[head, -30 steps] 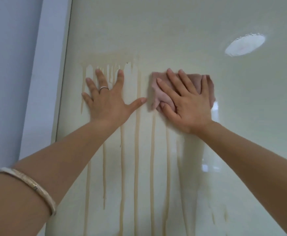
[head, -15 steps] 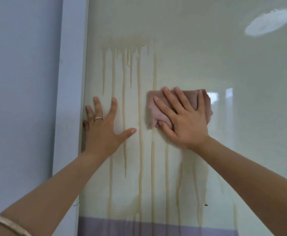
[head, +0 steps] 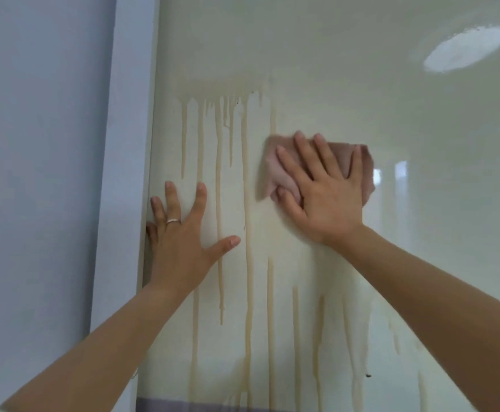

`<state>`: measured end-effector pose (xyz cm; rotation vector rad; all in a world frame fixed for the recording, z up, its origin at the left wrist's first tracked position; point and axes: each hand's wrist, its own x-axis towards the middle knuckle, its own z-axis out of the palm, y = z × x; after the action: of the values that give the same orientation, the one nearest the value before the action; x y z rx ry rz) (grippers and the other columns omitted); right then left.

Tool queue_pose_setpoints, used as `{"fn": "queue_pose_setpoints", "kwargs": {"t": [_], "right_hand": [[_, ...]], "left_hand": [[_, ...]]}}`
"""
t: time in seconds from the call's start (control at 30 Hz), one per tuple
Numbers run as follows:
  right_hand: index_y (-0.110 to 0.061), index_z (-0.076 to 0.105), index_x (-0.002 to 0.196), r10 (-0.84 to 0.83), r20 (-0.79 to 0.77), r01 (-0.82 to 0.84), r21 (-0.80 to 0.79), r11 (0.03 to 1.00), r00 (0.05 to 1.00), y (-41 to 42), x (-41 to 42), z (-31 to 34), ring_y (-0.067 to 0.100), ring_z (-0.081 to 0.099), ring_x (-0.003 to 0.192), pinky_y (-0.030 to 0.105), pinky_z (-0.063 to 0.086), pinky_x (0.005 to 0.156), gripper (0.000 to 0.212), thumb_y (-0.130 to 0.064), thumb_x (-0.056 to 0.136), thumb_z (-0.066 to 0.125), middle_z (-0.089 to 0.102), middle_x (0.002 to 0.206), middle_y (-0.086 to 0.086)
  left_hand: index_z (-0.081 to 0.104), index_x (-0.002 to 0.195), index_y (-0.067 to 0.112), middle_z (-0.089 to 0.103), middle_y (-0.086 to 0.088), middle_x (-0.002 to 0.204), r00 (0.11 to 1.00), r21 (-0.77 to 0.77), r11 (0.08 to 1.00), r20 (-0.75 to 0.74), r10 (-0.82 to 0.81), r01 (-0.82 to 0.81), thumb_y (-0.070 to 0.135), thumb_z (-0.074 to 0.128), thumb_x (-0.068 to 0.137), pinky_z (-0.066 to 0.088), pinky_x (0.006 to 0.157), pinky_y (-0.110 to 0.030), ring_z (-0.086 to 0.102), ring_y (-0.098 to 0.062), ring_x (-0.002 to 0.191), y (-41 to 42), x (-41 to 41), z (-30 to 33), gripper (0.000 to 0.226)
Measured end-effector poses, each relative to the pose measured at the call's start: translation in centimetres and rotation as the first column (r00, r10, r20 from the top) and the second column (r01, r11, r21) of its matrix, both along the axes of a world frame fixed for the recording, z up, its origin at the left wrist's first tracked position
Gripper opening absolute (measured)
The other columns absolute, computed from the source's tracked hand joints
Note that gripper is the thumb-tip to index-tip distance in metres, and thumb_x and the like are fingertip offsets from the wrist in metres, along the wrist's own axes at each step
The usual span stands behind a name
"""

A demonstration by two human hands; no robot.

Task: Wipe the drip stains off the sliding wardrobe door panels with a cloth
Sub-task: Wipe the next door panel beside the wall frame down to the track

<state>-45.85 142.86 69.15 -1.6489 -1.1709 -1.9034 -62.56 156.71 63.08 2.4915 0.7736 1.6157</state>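
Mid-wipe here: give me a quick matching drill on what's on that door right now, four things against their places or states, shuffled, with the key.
Things:
1. pink folded cloth
2. left hand
3. tan drip stains
4. thin silver ring

Places or states:
A. run down the glossy cream door panel in long streaks
B. worn on a finger of the left hand
C. pressed flat under the right hand
D. spread open on the panel beside the pale grey frame

Pairs: 1-C, 2-D, 3-A, 4-B
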Motion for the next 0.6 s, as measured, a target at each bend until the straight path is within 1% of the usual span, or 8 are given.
{"fn": "queue_pose_setpoints", "kwargs": {"t": [0.1, 0.13, 0.27, 0.37, 0.43, 0.5, 0.57, 0.6], "right_hand": [[-0.023, 0.044, 0.145, 0.042, -0.067, -0.03, 0.175, 0.984, 0.997, 1.4, -0.6, -1.4, 0.03, 0.03, 0.142, 0.067, 0.01, 0.109, 0.059, -0.048, 0.092, 0.032, 0.038, 0.153, 0.007], [-0.024, 0.043, 0.145, 0.054, -0.052, -0.045, 0.16, 0.986, 0.997, 2.1, -1.2, -3.3, 0.029, 0.027, 0.143, 0.066, 0.009, 0.11, 0.059, -0.048, 0.092, 0.033, 0.036, 0.154, 0.006], [-0.025, 0.044, 0.145, 0.073, 0.041, -0.069, -0.091, 0.993, 0.997, 2.8, -3.0, -11.2, 0.025, 0.027, 0.144, 0.068, 0.016, 0.109, 0.061, -0.049, 0.09, 0.037, 0.035, 0.154, 0.004], [-0.025, 0.046, 0.144, 0.048, 0.111, -0.032, -0.14, 0.99, 0.993, 1.4, -1.7, -8.7, 0.025, 0.031, 0.142, 0.067, 0.016, 0.109, 0.061, -0.051, 0.09, 0.036, 0.038, 0.152, 0.004], [-0.024, 0.045, 0.145, 0.004, 0.074, 0.001, -0.061, 0.998, 0.997, 0.5, -0.4, -4.6, 0.026, 0.032, 0.142, 0.066, 0.013, 0.109, 0.06, -0.05, 0.091, 0.034, 0.038, 0.152, 0.004], [-0.023, 0.044, 0.145, -0.007, -0.023, 0.008, 0.071, 0.997, 1.0, 0.3, -0.1, -2.2, 0.029, 0.031, 0.141, 0.064, 0.009, 0.109, 0.059, -0.049, 0.092, 0.034, 0.038, 0.152, 0.006], [-0.023, 0.043, 0.145, 0.004, -0.091, 0.01, 0.153, 0.988, 0.996, 1.2, -0.7, -3.5, 0.029, 0.03, 0.141, 0.063, 0.005, 0.11, 0.059, -0.048, 0.092, 0.035, 0.038, 0.153, 0.007], [-0.024, 0.041, 0.146, 0.014, -0.107, 0.001, 0.135, 0.991, 0.994, 1.6, -1.1, -5.0, 0.029, 0.027, 0.143, 0.063, 0.003, 0.111, 0.059, -0.048, 0.093, 0.034, 0.035, 0.154, 0.006]], "left_hand": [[-0.021, 0.14, 0.035, -0.028, -0.008, 0.152, 1.0, 0.017, 1.0, 0.022, -0.01, 0.01, 0.076, 0.035, 0.059, -0.005, 0.113, -0.051, -0.025, -0.034, 0.139, 0.2, 0.3, -0.3, 0.106], [-0.017, 0.143, 0.034, -0.027, -0.009, 0.153, 1.0, 0.023, 1.0, 0.025, -0.008, 0.008, 0.074, 0.038, 0.063, -0.004, 0.113, -0.05, -0.024, -0.034, 0.139, 0.2, 0.3, -0.2, 0.105], [-0.004, 0.148, 0.032, -0.023, -0.01, 0.154, 1.0, 0.039, 0.999, 0.026, 0.01, -0.011, 0.056, 0.058, 0.079, -0.003, 0.113, -0.05, -0.02, -0.035, 0.14, -0.1, -0.1, -0.2, 0.096], [-0.005, 0.148, 0.033, -0.022, -0.011, 0.154, 1.0, 0.047, 0.999, 0.02, 0.017, -0.018, 0.064, 0.053, 0.073, -0.002, 0.113, -0.05, -0.019, -0.036, 0.14, -0.1, -0.1, -0.2, 0.099], [-0.006, 0.148, 0.033, -0.022, -0.011, 0.154, 1.0, 0.027, 1.0, 0.023, 0.007, -0.008, 0.069, 0.046, 0.066, -0.003, 0.112, -0.05, -0.019, -0.036, 0.14, -0.1, 0.0, -0.1, 0.103], [-0.007, 0.147, 0.034, -0.023, -0.01, 0.154, 0.999, 0.011, 1.0, 0.037, 0.001, -0.001, 0.071, 0.04, 0.062, -0.004, 0.112, -0.05, -0.02, -0.035, 0.14, -0.1, 0.1, -0.2, 0.105], [-0.008, 0.147, 0.033, -0.024, -0.011, 0.154, 0.999, 0.018, 1.0, 0.039, 0.001, -0.002, 0.072, 0.038, 0.06, -0.005, 0.112, -0.05, -0.021, -0.035, 0.14, 0.0, 0.3, -0.4, 0.106], [-0.007, 0.147, 0.032, -0.023, -0.011, 0.154, 0.999, 0.027, 1.0, 0.041, 0.005, -0.006, 0.072, 0.038, 0.059, -0.004, 0.112, -0.05, -0.02, -0.036, 0.14, 0.0, 0.3, -0.4, 0.107]]}}
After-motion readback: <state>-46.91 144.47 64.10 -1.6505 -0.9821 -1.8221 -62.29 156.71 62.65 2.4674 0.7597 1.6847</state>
